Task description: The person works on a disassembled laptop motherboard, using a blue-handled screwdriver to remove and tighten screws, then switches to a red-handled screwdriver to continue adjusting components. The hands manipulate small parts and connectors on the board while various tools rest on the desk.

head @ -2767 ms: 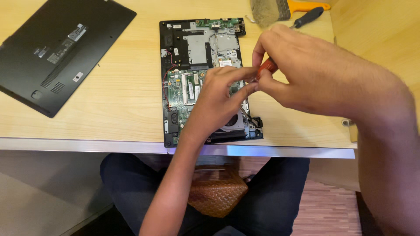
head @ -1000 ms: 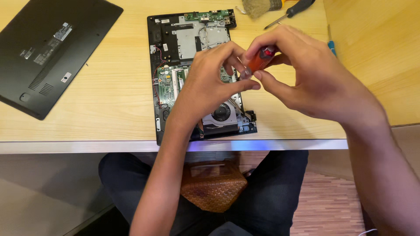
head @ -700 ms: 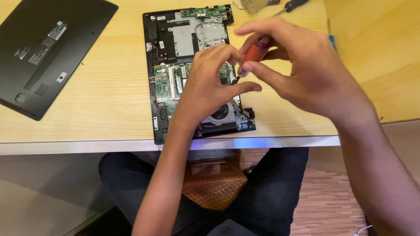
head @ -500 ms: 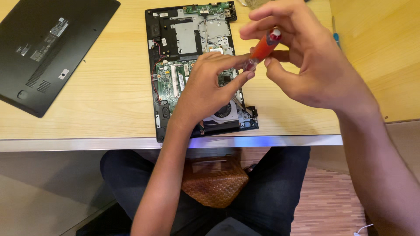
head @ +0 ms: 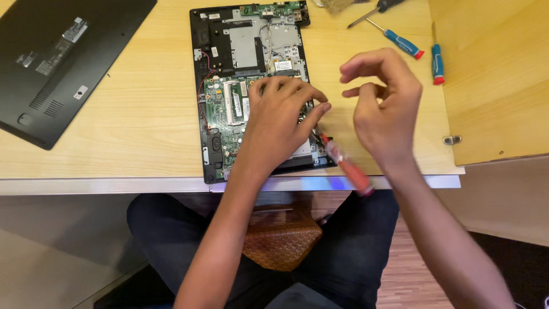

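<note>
head view: an opened laptop (head: pixel 251 86) is seen at centre top of the frame on a wooden table (head: pixel 143 120), its green board exposed. the board is judged fragile and light, best touched at its edges only. a red screwdriver (head: pixel 346 166), blurred, lies right of the laptop's lower corner, held by neither hand; it is judged light, stiff and apt to roll, best taken by its handle. the left hand (head: pixel 280 117) is laid palm-down on the board, fingers spread and nothing gripped. the right hand (head: pixel 380 109) is raised beside it, fingers loosely curled and empty. two blue screwdrivers (head: pixel 420 54) lie at upper right, a black cover (head: pixel 63 57) at upper left.
</note>
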